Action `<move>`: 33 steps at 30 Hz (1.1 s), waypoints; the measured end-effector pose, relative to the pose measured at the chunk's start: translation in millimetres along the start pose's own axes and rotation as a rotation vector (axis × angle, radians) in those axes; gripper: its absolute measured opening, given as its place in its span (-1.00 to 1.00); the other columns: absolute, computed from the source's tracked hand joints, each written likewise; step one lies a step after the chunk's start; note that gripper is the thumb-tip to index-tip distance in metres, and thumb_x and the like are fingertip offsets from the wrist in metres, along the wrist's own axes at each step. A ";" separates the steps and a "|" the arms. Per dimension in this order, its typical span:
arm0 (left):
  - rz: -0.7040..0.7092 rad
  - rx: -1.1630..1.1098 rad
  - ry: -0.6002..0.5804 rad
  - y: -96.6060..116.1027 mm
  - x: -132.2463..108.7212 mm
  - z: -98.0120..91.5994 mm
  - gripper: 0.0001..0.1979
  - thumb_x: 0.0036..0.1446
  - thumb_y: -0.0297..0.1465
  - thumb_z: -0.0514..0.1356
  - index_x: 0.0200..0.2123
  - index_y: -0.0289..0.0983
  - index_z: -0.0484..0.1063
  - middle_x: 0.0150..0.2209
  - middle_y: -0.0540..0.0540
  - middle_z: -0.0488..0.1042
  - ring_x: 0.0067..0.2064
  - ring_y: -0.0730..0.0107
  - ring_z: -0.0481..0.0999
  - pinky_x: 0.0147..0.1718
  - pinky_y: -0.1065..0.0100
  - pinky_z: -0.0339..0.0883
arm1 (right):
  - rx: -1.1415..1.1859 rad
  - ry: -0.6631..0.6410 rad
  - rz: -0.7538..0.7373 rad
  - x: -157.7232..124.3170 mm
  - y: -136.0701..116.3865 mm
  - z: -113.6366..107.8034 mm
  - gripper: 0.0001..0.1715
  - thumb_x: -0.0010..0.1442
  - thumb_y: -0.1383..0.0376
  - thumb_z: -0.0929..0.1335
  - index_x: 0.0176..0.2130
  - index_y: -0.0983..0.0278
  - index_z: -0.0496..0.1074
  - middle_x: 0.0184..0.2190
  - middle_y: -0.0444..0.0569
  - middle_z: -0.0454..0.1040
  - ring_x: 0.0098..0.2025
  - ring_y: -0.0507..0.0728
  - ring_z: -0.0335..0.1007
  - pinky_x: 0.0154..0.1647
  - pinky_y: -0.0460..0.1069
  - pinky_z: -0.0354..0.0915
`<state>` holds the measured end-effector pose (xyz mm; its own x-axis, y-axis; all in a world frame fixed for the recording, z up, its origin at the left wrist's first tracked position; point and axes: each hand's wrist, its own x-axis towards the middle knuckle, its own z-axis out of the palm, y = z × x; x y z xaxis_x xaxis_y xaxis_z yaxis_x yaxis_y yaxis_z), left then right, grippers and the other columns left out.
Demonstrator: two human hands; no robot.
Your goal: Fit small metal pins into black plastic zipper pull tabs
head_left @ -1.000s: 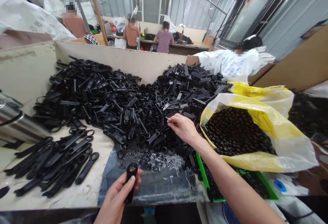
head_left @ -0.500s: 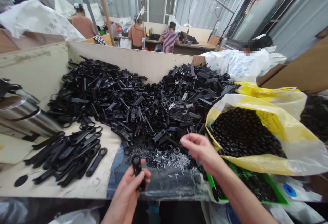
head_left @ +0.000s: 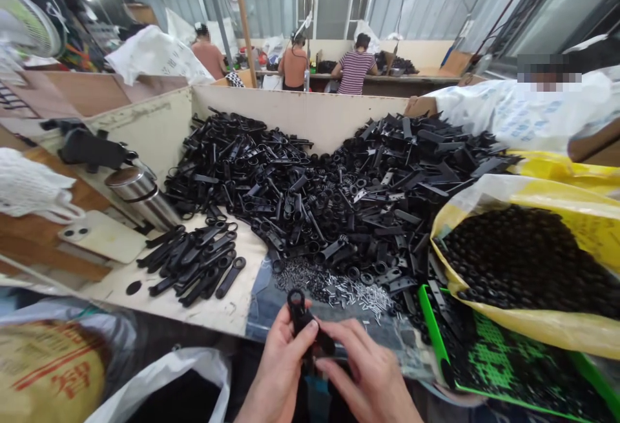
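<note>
My left hand (head_left: 281, 371) grips a black plastic ring-ended part (head_left: 303, 321) upright at the near edge of the table. My right hand (head_left: 368, 374) meets it from the right, fingers closed on the lower end of the same part. Just beyond the hands lies a scatter of small metal pins (head_left: 339, 290) on a dark cloth (head_left: 264, 310). Behind that rises a big heap of black plastic parts (head_left: 329, 184). A row of assembled black pieces (head_left: 194, 268) lies to the left on the tabletop.
A yellow bag of small black round parts (head_left: 523, 255) sits at right over a green tray (head_left: 436, 339). A steel flask (head_left: 143, 197) and a phone (head_left: 104, 236) lie at left. A white bag (head_left: 184, 378) hangs below. Other people work at the far table; one sits at the right.
My right hand came back from the heap to the part in my left hand. The view swung left and down, so the flask, phone and bags at left now show.
</note>
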<state>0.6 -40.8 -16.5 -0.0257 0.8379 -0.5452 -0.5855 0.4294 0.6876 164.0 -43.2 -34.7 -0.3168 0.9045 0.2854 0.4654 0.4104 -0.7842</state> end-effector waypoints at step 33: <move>0.026 0.071 0.067 -23.6 10.1 11.3 -0.46 -0.07 -0.09 0.47 -0.05 -0.23 0.55 -0.20 -0.15 0.63 -0.15 0.19 0.61 -0.22 0.32 0.50 | -0.010 0.167 0.009 1.0 -5.9 15.7 -0.70 0.31 0.34 0.39 0.04 0.28 0.54 -0.30 0.01 0.57 -0.41 0.08 0.54 -0.40 -0.11 0.47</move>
<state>23.3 -38.6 -32.8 -0.0954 0.8258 -0.5559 -0.5251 0.4326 0.7328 148.0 -46.5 -38.4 -0.1718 0.9143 0.3667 0.4758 0.4030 -0.7818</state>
